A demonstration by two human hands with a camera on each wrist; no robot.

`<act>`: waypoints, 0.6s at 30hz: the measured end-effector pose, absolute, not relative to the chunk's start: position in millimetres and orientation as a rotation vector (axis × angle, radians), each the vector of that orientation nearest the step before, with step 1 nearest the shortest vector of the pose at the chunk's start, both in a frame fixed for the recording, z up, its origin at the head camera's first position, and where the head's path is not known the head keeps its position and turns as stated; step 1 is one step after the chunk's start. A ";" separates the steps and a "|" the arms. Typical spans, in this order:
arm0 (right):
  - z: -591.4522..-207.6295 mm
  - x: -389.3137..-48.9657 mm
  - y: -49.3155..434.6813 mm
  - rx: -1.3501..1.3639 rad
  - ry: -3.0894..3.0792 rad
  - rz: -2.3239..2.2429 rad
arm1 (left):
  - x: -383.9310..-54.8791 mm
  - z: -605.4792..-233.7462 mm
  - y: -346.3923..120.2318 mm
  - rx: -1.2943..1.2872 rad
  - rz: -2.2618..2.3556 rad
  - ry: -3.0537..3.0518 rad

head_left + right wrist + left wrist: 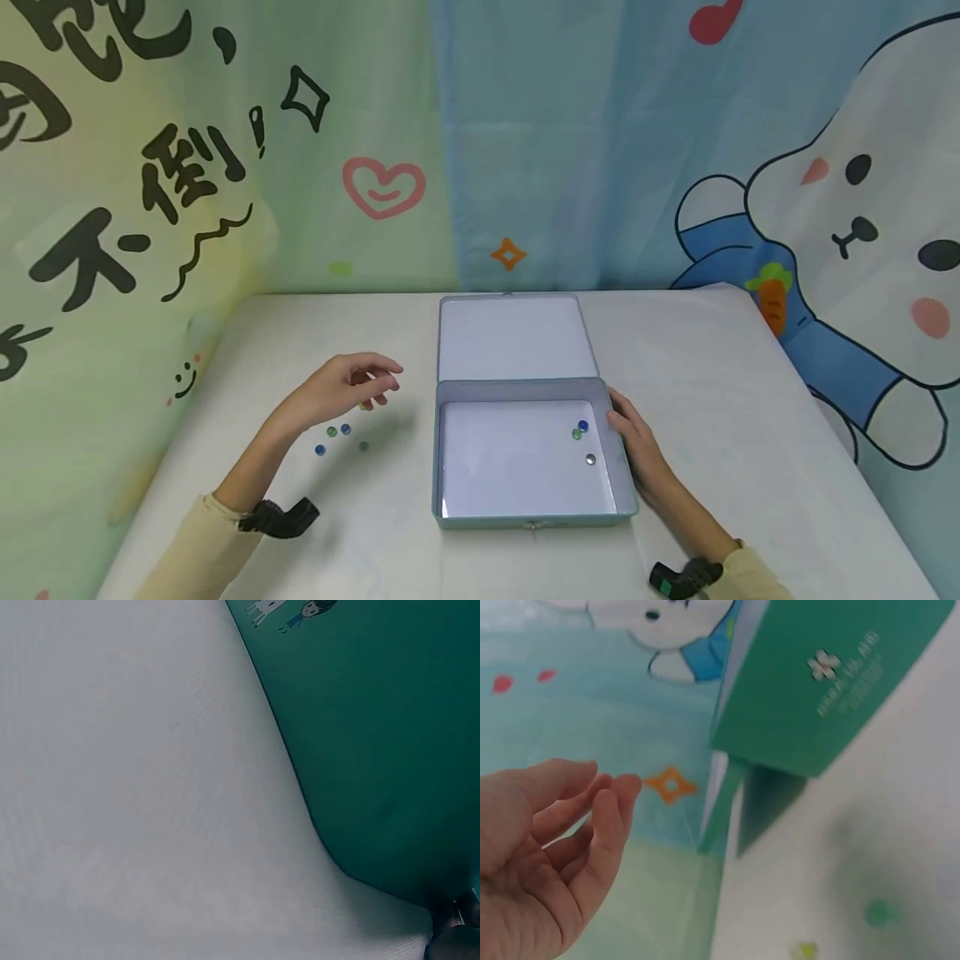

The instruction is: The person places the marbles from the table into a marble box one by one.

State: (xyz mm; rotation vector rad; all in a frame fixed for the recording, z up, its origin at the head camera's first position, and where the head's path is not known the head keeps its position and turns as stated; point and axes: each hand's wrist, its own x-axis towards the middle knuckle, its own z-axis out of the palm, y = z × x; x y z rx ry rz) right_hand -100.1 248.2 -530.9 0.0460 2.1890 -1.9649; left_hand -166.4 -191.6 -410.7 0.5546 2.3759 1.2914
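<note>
A tin box (pixel 525 522) lies with its lid (pixel 516 337) laid back; its green outside shows in both wrist views. Inside, toward the right, are a blue marble (pixel 582 426), a green marble (pixel 577 434) and a greyish clear marble (pixel 591 459). My right hand (pixel 636 437) grips the box's right wall at the rim. Left of the box, my left hand (pixel 352 387) hovers over the table, fingers loosely bent, nothing visible between thumb and fingertips. Below it lie several marbles, among them a green one (pixel 332 432) and two blue ones (pixel 346 429) (pixel 320 450).
The white-covered table (pixel 360 550) carries the box and the loose marbles. Another green marble (pixel 363 447) sits in the left arm's shadow. A printed curtain (pixel 525 167) hangs along the table's back edge. Each wrist wears a black camera.
</note>
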 end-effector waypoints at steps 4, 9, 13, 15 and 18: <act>-531.0 -99.9 249.5 0.052 2.192 -1.963 | -157.5 -425.2 -214.6 0.461 1.307 2.430; -531.8 -99.9 248.3 0.075 2.204 -1.938 | -142.2 -439.6 -246.4 0.334 1.328 2.503; -532.4 -100.2 248.2 0.077 2.207 -1.938 | -136.9 -448.9 -268.9 0.305 1.310 2.610; -532.3 -100.4 248.6 0.080 2.199 -1.948 | -136.5 -453.4 -278.0 0.287 1.310 2.649; -531.4 -100.7 249.3 0.076 2.193 -1.953 | -136.3 -459.4 -288.8 0.247 1.305 2.687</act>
